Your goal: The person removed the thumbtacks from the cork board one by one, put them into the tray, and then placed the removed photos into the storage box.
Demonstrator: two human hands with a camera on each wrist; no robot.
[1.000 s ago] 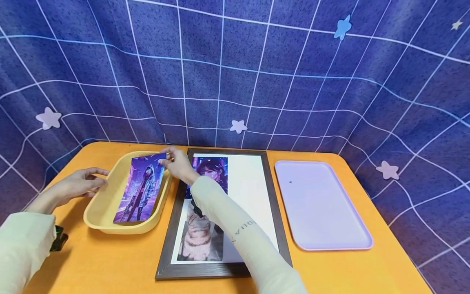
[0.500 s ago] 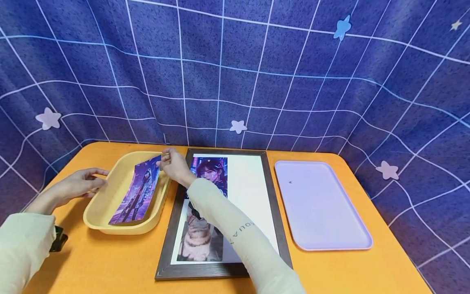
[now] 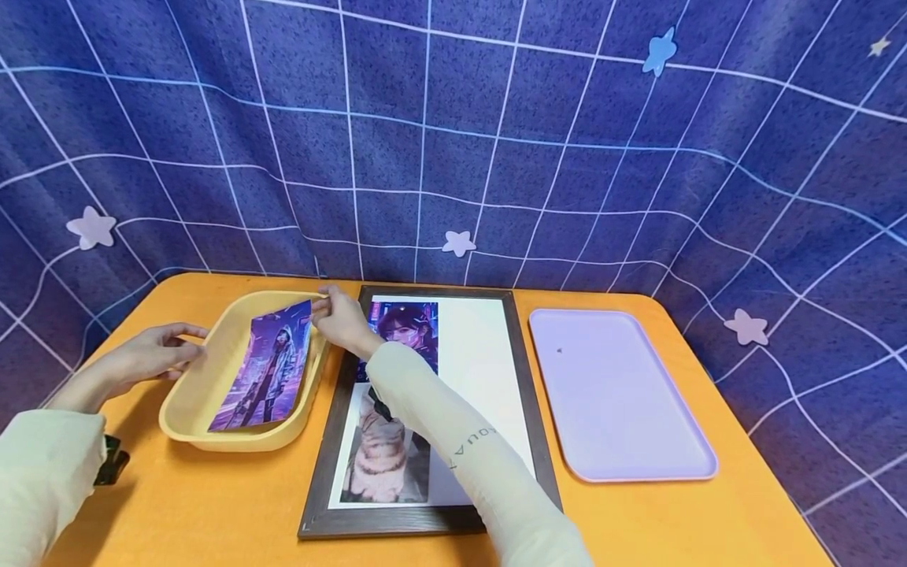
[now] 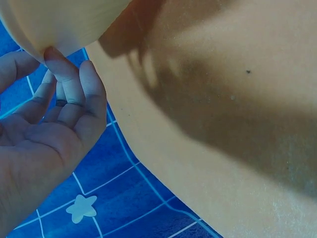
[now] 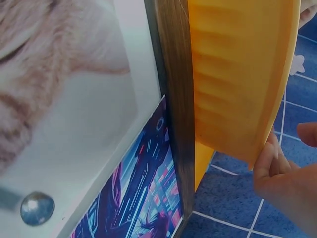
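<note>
In the head view, a glossy purple picture card (image 3: 272,370) of a hooded figure lies tilted in the yellow plastic basin (image 3: 191,417). My right hand (image 3: 346,321) is at the picture card's upper right corner, its fingertips gripping that edge. The right wrist view has the fingers of my right hand (image 5: 282,171) behind the basin's rim (image 5: 277,94), so the picture card is hidden there. On the basin's other side, my left hand (image 3: 152,356) holds the rim. Seen from the left wrist, my left hand (image 4: 54,116) pinches the basin's edge (image 4: 69,29).
A dark wooden frame (image 3: 542,465) with a white panel lies beside the basin. On its left half are a purple portrait picture (image 3: 405,327) and a cat picture (image 3: 375,465), partly under my right arm. A lilac tray (image 3: 623,394) is farther right on the orange table (image 3: 198,504).
The picture card's upper end has dropped a little into the basin. It bowed half a second ago and is flatter now. My right hand shifted only slightly; the left hand stays put.
</note>
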